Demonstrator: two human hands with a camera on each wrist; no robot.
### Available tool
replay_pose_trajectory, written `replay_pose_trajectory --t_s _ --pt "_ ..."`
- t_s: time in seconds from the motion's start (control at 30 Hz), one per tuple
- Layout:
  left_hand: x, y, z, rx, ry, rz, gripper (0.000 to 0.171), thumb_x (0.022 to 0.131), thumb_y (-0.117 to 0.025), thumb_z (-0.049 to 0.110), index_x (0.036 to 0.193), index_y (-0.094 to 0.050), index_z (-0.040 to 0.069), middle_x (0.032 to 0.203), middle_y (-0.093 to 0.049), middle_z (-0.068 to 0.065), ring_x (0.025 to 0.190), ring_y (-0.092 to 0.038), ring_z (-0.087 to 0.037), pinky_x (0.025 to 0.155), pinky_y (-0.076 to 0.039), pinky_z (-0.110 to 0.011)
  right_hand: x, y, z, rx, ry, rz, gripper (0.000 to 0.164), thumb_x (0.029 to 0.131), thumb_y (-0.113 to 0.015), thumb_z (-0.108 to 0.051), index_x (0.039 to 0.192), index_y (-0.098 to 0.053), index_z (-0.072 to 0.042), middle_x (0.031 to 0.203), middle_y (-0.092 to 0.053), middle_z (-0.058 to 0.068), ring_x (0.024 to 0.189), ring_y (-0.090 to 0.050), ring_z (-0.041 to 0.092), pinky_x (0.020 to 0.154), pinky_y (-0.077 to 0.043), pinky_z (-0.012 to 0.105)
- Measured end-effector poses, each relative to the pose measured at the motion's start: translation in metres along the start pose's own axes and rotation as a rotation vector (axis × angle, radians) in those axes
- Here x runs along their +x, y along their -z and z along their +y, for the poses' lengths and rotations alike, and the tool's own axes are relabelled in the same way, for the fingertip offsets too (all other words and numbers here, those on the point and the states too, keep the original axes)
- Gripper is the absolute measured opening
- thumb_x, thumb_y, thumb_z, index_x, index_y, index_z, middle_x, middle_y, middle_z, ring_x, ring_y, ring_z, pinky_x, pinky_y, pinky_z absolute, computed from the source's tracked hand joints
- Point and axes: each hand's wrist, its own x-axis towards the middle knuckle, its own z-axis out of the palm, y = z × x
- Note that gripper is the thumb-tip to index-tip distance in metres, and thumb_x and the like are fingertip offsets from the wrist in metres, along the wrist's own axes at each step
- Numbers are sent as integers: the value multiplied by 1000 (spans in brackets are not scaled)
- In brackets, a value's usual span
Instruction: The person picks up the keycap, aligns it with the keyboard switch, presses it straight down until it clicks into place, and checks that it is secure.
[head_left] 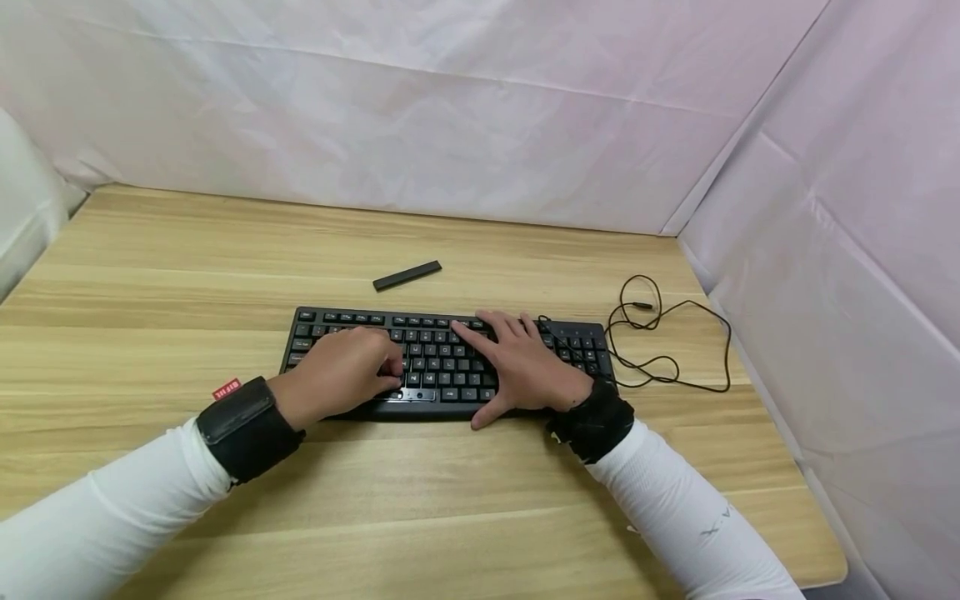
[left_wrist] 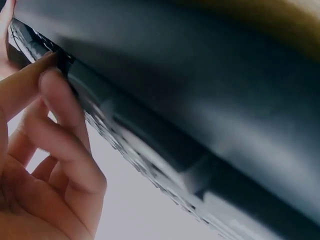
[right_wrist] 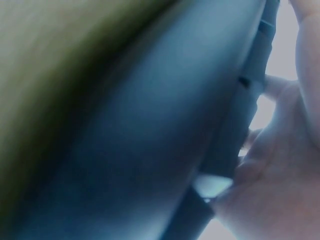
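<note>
A black keyboard lies flat on the wooden table, with a pale-edged strip in its bottom row. My left hand is over its left half, fingers curled down. In the left wrist view, the thumb and a fingertip meet at the keyboard's keys near the front edge; whether something small is between them is hidden. My right hand rests spread across the right half, with the thumb at the front edge. A slim black bar, like a spacebar keycap, lies behind the keyboard.
A thin black cable lies in loose loops on the table to the keyboard's right. White cloth hangs behind the table and along its right side. Table surface shows in front of the keyboard.
</note>
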Motion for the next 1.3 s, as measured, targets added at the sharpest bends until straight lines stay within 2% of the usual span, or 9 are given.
replay_pose_trajectory --t_s 0.3,0.57,0.73,0.9,1.03,1.2,1.3 --pt "4 -1 1 -3 -12 2 9 76 -77 16 73 -69 19 78 -66 2 63 -54 -8 55 -50 -32 -2 1 3 7 -10 4 130 49 -67 -79 152 -13 -23 151 -20 21 135 -16 33 104 -14 67" --pt "14 14 -1 35 -73 -85 12 80 -73 24 70 -68 24 65 -61 10 55 -51 -4 50 -47 -29 -1 -4 4 10 4 -1 129 50 -66 -80 152 -14 -22 150 -20 21 135 -17 32 103 -17 67" --pt "30 25 -8 53 -53 -55 7 83 -71 23 76 -70 21 70 -64 6 58 -53 -7 53 -49 -32 0 -5 3 -9 7 0 129 50 -65 -82 152 -14 -22 150 -21 20 134 -17 32 102 -19 66" --pt "54 33 -18 95 -11 -12 8 84 -68 21 85 -72 14 79 -69 -2 64 -58 -14 56 -52 -38 0 -3 2 -20 10 -3 129 50 -65 -82 152 -15 -22 150 -21 20 134 -17 32 102 -19 66" --pt "75 34 -30 130 34 44 12 83 -69 19 90 -73 9 86 -70 -8 67 -60 -18 57 -53 -42 0 -2 0 -17 11 -6 129 50 -64 -83 152 -15 -22 149 -21 20 134 -18 32 102 -19 67" --pt "95 32 -44 186 45 120 12 81 -71 16 88 -72 6 81 -70 -9 62 -58 -20 56 -51 -42 1 -1 -1 -21 3 -14 130 49 -61 -85 152 -13 -23 150 -20 20 134 -17 32 103 -18 66" --pt "103 33 -47 208 51 120 17 80 -72 17 93 -72 5 86 -71 -12 66 -59 -23 58 -51 -43 1 0 -1 -32 -6 -9 131 48 -63 -84 152 -13 -23 150 -21 19 134 -17 31 103 -18 66"
